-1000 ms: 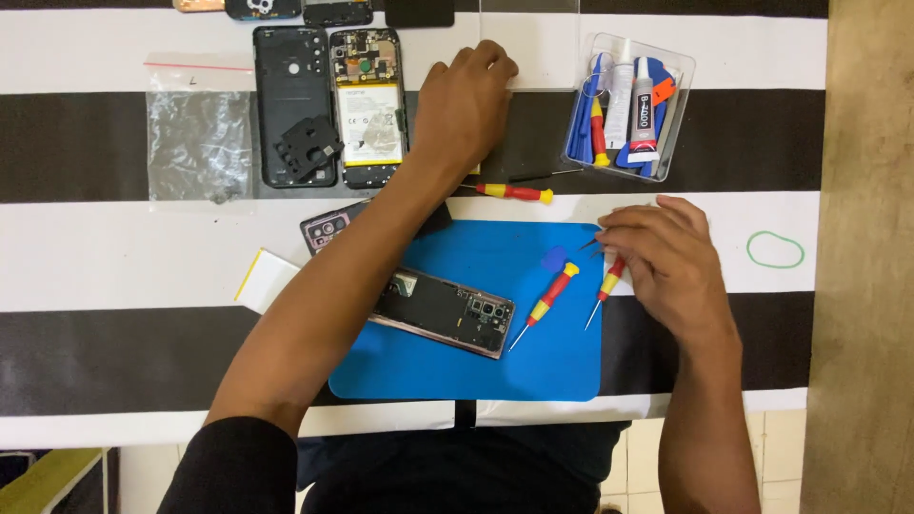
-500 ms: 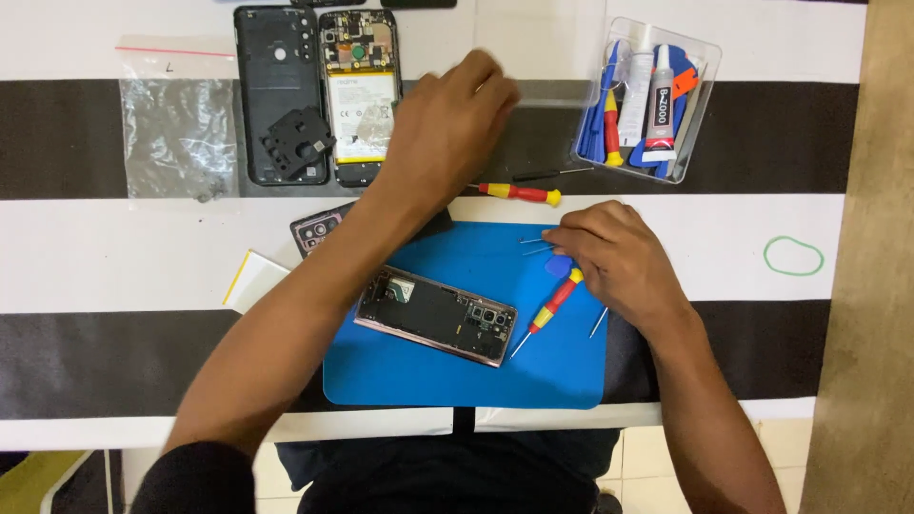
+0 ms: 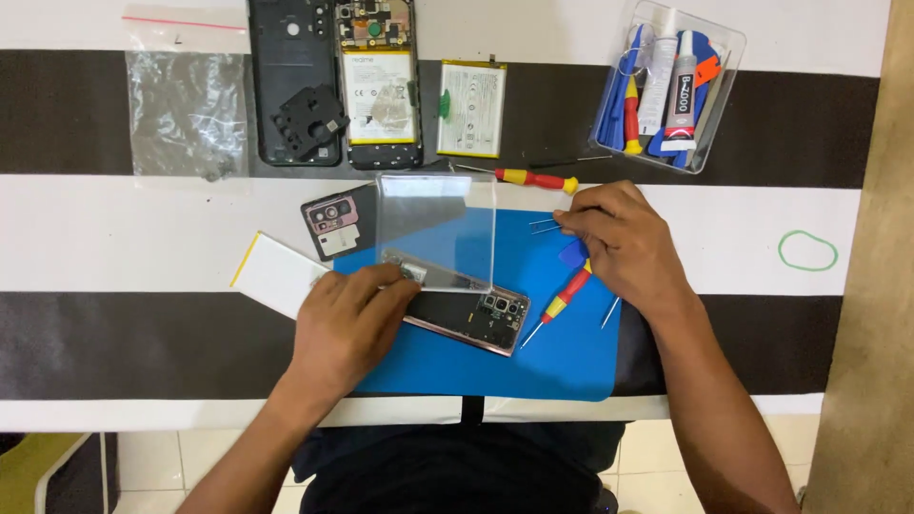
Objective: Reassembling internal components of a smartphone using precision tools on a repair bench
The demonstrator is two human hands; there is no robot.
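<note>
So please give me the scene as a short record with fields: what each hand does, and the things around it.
left hand: left hand rests on the opened phone and holds a clear plastic sheet over it
right hand: right hand pinches metal tweezers
work surface: blue mat on a striped table
near right hand: red and yellow screwdriver
far edge: loose battery, clear tool box, second opened phone

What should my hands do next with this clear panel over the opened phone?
Probably lower the clear panel flat. The left hand holds its lower edge against the opened phone, while the right hand rests on tweezers, apparently unneeded.
</note>
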